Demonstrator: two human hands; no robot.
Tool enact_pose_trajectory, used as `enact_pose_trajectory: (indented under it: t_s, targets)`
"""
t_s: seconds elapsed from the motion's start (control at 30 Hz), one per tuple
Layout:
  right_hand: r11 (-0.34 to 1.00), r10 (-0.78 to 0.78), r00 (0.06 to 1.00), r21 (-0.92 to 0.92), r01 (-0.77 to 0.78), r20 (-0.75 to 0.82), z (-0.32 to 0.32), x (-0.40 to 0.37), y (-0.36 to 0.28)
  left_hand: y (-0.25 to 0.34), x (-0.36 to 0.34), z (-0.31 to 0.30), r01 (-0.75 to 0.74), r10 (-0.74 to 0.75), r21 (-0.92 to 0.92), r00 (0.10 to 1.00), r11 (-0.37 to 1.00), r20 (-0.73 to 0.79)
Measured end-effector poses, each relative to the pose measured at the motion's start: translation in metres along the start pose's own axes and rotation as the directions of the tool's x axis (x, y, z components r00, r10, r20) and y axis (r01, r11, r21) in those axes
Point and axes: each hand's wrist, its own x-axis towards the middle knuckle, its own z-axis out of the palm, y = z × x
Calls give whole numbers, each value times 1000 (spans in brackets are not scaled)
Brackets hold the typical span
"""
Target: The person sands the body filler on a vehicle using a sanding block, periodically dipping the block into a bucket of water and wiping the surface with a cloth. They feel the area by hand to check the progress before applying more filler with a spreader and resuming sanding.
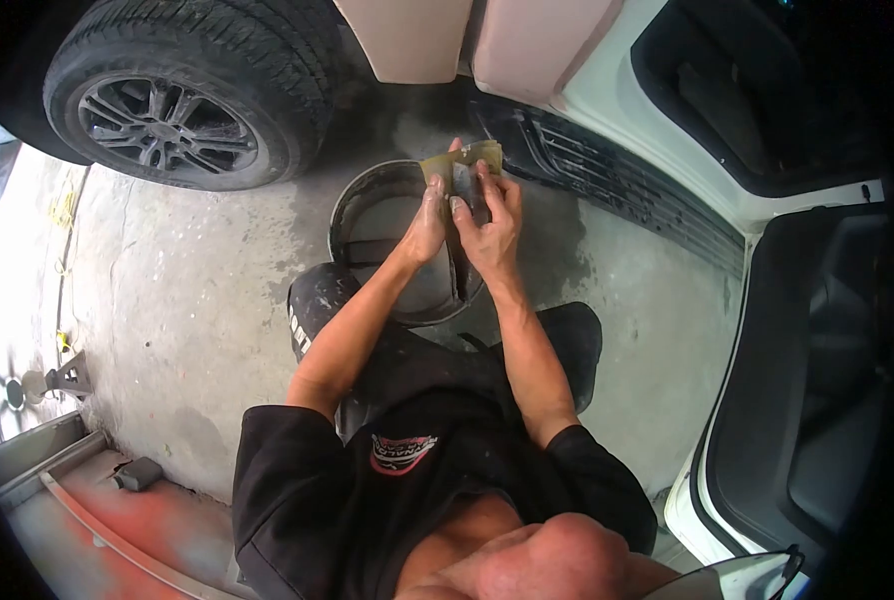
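Observation:
Both my hands meet over a round dark tub (343, 215) on the floor. Between them is a yellowish-tan sheet (487, 153), creased and raised at its top edge. My left hand (427, 222) grips its left part, thumb on the face turned to me. My right hand (489, 222) has its fingers around the right part, with a small greyish piece (463, 180) showing between the hands. Pale smears mark my fingers. Below the hands, a dark strip stands across the tub, and what the tub holds is partly hidden.
A vehicle wheel (167, 125) stands at the upper left. Pinkish body panels (417, 40) and a black side step (607, 185) are ahead. An open door (807, 380) fills the right side. A red-sprayed panel (157, 520) lies at the lower left.

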Motion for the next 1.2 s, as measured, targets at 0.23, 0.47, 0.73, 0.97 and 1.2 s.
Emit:
enact_pose_trajectory:
  t_s: [0.23,0.47,0.73,0.97,1.2]
  targets:
    - [999,-37,999,-14,37,-11,1,2,-1,-2,-1,-2,-66,59,203,998,977,38]
    - [997,-24,988,72,13,153,-4,0,-5,-1,-5,0,57,-62,-145,998,988,-28]
    - [992,10,956,118,-47,293,-9,-1,13,0,-2,-4,53,-65,-133,993,990,-94]
    - [990,50,996,125,-59,72,-1,6,-5,8,1,0,99,-120,-169,986,981,-114]
    - [998,-60,996,-6,60,-59,12,8,4,11,2,3,88,-117,-211,985,974,-130]
